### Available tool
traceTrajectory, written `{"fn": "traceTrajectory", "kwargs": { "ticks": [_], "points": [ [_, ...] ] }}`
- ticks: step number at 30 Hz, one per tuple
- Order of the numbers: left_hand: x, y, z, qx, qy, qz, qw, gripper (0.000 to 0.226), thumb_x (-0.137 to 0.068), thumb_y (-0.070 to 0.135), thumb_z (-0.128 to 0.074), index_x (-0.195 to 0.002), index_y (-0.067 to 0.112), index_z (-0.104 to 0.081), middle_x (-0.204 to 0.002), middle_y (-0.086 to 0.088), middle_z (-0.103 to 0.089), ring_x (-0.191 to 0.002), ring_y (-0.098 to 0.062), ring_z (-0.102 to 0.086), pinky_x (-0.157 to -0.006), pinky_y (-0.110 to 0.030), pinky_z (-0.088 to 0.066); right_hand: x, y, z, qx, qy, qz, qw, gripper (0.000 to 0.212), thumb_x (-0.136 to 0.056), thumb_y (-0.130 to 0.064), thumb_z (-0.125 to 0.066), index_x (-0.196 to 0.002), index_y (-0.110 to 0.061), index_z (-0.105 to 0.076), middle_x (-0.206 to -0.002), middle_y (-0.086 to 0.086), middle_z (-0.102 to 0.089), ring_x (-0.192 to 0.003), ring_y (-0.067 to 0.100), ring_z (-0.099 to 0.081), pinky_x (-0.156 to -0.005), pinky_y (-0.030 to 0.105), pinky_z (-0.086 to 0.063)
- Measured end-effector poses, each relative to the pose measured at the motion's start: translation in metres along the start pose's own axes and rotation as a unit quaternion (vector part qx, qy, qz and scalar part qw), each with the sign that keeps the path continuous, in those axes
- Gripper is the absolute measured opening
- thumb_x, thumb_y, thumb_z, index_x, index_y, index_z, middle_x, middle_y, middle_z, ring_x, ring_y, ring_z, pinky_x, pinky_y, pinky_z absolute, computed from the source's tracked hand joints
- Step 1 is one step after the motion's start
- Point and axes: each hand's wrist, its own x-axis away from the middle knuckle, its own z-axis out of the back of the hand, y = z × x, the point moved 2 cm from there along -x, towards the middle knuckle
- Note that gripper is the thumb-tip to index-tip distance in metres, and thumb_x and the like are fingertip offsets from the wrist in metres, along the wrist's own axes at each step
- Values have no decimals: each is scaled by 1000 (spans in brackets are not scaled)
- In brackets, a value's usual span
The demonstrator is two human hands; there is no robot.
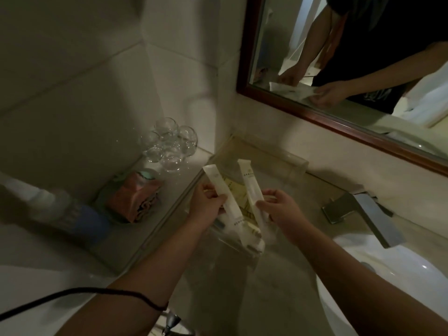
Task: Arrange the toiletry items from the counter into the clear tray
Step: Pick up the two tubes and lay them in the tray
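Nearest, a thin black cord crosses the left arm. In front of the tray, a stretch of counter gives room to move. The left hand pinches a long white packet near its middle, between thumb and fingers. The right hand pinches a second white packet the same way. Both are held over the clear tray. They run long ways from near to far, and their far ends point at the back wall and lean a little left, making a V. Small print runs down each one, but it is too blurry to read. Other packets lie at the tray's near end, and there is open room at its far end. The tray sits at the counter's back edge, under the mirror. The tap and white sink are to its right. A tissue box and glasses sit in the back left corner.
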Motion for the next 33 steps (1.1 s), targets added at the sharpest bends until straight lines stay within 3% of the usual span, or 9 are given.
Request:
{"fn": "traceTrajectory", "kwargs": {
  "ticks": [7,11,14,16,21,24,26,29,33],
  "points": [
    [-12,-11,-5,38,-14,54,998,35,-85,-1,-62,-118,9,-58,-108,-9,-69,-92,-23,-70,-69,-34,-61,-17,-1,2,36,-12,-4,999,29,-80,-12,-73,-105,-23,-62,-102,2,-71,-91,19,-69,-74,35,-56],
    [-15,-13,-6,24,-19,54,998,30,-88,1,-58,-116,8,-60,-107,-10,-69,-93,-25,-69,-71,-37,-60,-21,1,9,35,-14,-9,999,30,-81,-10,-72,-108,-19,-62,-104,3,-71,-91,18,-69,-72,34,-54],
    [-15,-9,-9,-32,-30,38,998,29,-89,7,-54,-117,12,-62,-108,-10,-70,-95,-27,-68,-79,-45,-58,-20,0,12,45,-11,-5,999,32,-82,-12,-72,-112,-19,-61,-104,0,-71,-91,16,-69,-67,31,-54],
    [-13,-1,-11,-133,-43,18,990,29,-89,11,-54,-118,12,-59,-108,-8,-67,-94,-26,-66,-77,-39,-56,-17,-2,14,43,-6,9,999,34,-83,-12,-71,-115,-18,-60,-105,1,-71,-91,16,-69,-70,34,-56],
    [-8,11,-16,-413,-204,-79,884,22,-91,19,-56,-112,18,-62,-111,-4,-59,-99,-23,-61,-83,-44,-56,-8,-17,24,109,-6,71,991,34,-88,-13,-63,-120,-22,-62,-106,-4,-71,-91,13,-68,-73,31,-56],
    [-2,15,-23,-492,-255,-144,820,23,-91,17,-57,-113,18,-65,-115,-3,-62,-100,-17,-58,-75,-31,-52,-7,-23,25,265,-37,104,958,19,-90,-17,-58,-105,-24,-68,-88,-10,-67,-80,7,-63,-62,21,-46],
    [-1,15,-28,-517,-277,-167,792,25,-90,18,-57,-114,18,-66,-116,-3,-64,-102,-16,-58,-79,-30,-49,-7,-21,24,340,-51,104,933,12,-93,-21,-55,-97,-26,-65,-80,-13,-61,-74,6,-59,-55,18,-40],
    [-5,12,-29,-536,-281,-181,776,22,-89,22,-58,-109,20,-67,-110,-1,-66,-98,-17,-61,-82,-40,-55,-7,-12,22,381,-72,75,919,15,-92,-22,-54,-103,-21,-64,-92,-3,-64,-81,12,-59,-61,23,-43],
    [-13,7,-29,-517,-270,-194,789,19,-85,24,-62,-103,22,-68,-103,1,-67,-92,-15,-62,-79,-42,-56,-6,-5,16,406,-98,61,907,20,-90,-21,-55,-109,-17,-59,-99,2,-61,-86,19,-56,-67,29,-40]
  ]
}}
